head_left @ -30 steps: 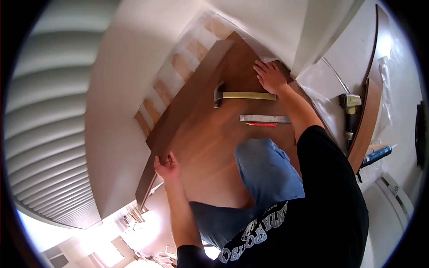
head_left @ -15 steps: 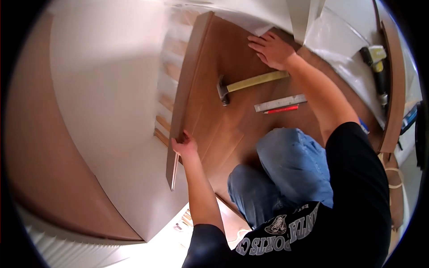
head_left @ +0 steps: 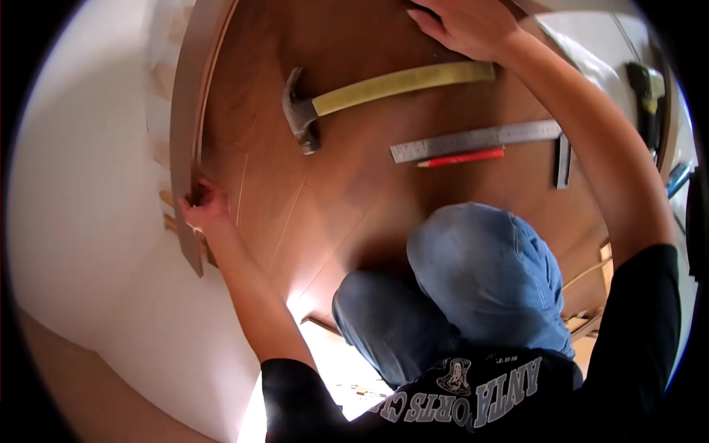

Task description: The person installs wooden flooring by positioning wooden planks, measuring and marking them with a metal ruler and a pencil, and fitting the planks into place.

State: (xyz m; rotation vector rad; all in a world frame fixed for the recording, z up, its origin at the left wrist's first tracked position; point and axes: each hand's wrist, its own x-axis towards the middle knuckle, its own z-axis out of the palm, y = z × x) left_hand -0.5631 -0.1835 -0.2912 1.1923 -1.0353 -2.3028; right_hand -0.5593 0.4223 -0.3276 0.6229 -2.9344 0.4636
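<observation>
A long brown plank (head_left: 189,111) stands tilted at the left edge of the brown wood floor (head_left: 325,192). My left hand (head_left: 207,207) grips it near its lower end, fingers bent round the edge. My right hand (head_left: 469,22) lies palm down on the boards at the top, fingers apart and partly cut off by the frame. Between my hands lies a hammer (head_left: 399,85) with a yellow handle, its steel head to the left. Below it are a metal square (head_left: 480,140) and a red pencil (head_left: 465,157).
White wall (head_left: 88,192) fills the left side. Light wood strips show behind the plank. At the far right are a drill (head_left: 647,92), plastic sheeting (head_left: 587,63) and a blue tool (head_left: 678,179). My jeans-clad knees (head_left: 480,258) rest low in the middle.
The view has come closer and swung round, so the plank sits further left and looks more upright. My left hand stays on the plank; my right hand stays on the boards.
</observation>
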